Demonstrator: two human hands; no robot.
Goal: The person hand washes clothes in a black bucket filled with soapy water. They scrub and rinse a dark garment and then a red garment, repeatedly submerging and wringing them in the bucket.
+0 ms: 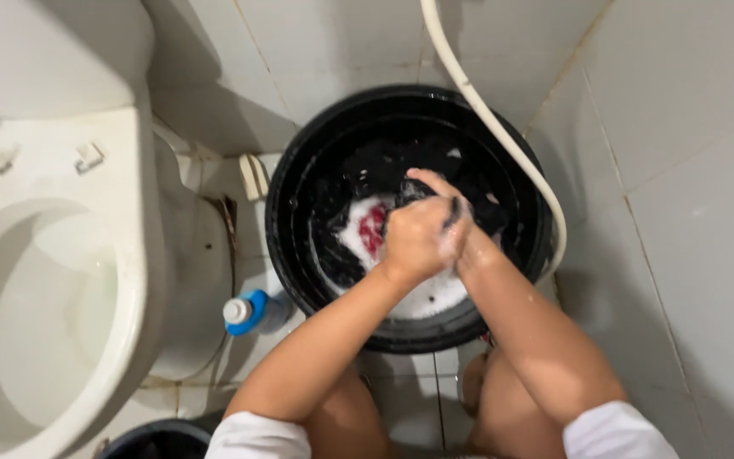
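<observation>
**Dark garment scrubbed in suds over black bucket**

A white-tiled bathroom corner is seen from above, with pale floor tiles (690, 255) running up to the walls. A round black bucket (299, 170) is set on the floor in the corner, filled with foamy water (431, 297) and dark laundry; a patch of red cloth (373, 228) is shown among the suds. Over the bucket, a wet black garment (414, 191) is gripped between both hands. The left hand (414, 238) is closed into a fist around the cloth, knuckles up and coated in lather. The right hand (452, 208) is pressed against it from the far side, its fingers (431, 180) curled tightly over the same garment, so that the two hands are touching. Both forearms are wet, and white sleeves are visible at the lower edge, above bare knees.

A white hose (503, 136) is draped from the top of the view across the bucket's right rim. To the left, a white toilet (61, 280) is shown with its seat raised. Between toilet and bucket, a bottle with a blue collar and white cap (248, 311) is lying on the floor, just beside the bucket. The rim of a second dark container (159, 435) is partly seen at the bottom edge
</observation>
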